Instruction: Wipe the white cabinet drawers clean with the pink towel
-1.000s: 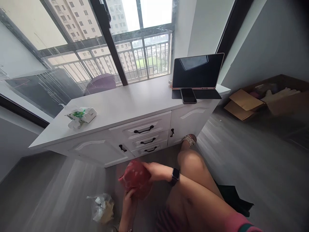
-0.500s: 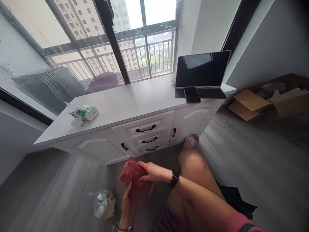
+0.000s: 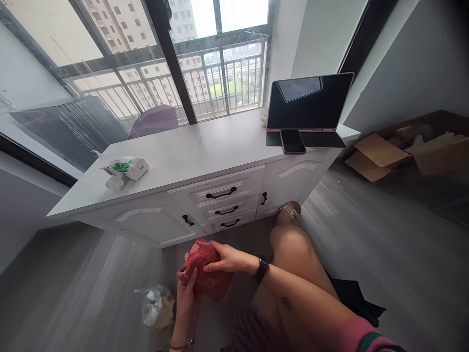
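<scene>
Both my hands grip a red cloth with pale patches, held low over the floor in front of the cabinet. My left hand pinches its left edge, thumb on top and fingers hidden beneath. From the right, my right hand has the upper part between thumb and fingers. The cloth's lower part hangs down below the hands, slightly blurred. On the floor to the left, apart from my left hand, lies a clear plastic bag with something tan in it.
Ahead stands a white cabinet with black handles. On it are a tissue pack, a phone and a tablet in a stand. An open cardboard box sits on the floor at right. My bent leg is beside my right arm.
My left hand has moved up and slightly left along the cloth. The cloth's left edge has folded, and its lower part now shows more. My right hand keeps its hold.
</scene>
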The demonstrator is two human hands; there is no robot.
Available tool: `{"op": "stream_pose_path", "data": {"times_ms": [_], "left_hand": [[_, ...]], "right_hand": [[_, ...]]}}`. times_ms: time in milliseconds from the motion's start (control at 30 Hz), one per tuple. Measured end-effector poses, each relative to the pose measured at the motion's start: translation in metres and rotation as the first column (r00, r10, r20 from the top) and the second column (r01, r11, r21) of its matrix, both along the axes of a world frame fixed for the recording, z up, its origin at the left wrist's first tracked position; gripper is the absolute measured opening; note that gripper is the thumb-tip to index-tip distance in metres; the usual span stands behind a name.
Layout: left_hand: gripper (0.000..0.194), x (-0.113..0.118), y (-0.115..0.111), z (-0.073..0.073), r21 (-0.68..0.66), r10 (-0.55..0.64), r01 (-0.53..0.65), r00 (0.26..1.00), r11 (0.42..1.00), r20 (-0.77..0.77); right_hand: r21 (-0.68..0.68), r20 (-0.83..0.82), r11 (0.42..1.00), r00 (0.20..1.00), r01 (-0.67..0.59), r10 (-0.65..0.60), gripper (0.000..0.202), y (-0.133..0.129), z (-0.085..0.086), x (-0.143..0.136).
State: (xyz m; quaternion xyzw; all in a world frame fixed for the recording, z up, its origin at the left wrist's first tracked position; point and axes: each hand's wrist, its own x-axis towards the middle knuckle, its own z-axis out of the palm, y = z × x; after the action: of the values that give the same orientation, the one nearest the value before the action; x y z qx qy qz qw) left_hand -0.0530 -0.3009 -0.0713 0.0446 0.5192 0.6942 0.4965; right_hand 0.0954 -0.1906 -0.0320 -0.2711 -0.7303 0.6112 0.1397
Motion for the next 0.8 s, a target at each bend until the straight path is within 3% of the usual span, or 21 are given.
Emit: {"op": "stream_pose_path", "data": {"times_ms": [200,400,567,667,800], "left_hand": [[0.028,-0.001,0.006,-0.004,0.005,-0.002,0.002,0.999,1.0,0.033],[0.017,-0.012,0.003,-0.015,-0.05,0.071,-0.06,0.962,0.997,0.264],[0.024,-0.002,0.002,-0.012,-0.052,-0.006,0.026,0.932,0.998,0.362],[0.027,0.008,0.001,-0.008,-0.096,-0.041,0.091,0.9,0.991,0.433],[0.029,0.013,-0.001,-0.004,-0.185,-0.002,0.067,0.943,0.98,0.334]], "right_hand": [[0.012,-0.147,1.0,0.989,0.007,-0.005,0.033,-0.003,0.0,-0.006],[-0.06,-0.266,0.997,0.964,-0.047,0.029,0.033,-0.003,-0.002,-0.01],[-0.137,-0.257,0.99,0.964,0.028,-0.063,0.03,0.001,-0.004,-0.013],[-0.112,-0.204,0.988,0.971,0.103,-0.124,0.029,0.002,-0.006,-0.016],[-0.012,-0.046,0.987,0.986,0.161,-0.162,0.035,0.007,-0.008,-0.015]]}}
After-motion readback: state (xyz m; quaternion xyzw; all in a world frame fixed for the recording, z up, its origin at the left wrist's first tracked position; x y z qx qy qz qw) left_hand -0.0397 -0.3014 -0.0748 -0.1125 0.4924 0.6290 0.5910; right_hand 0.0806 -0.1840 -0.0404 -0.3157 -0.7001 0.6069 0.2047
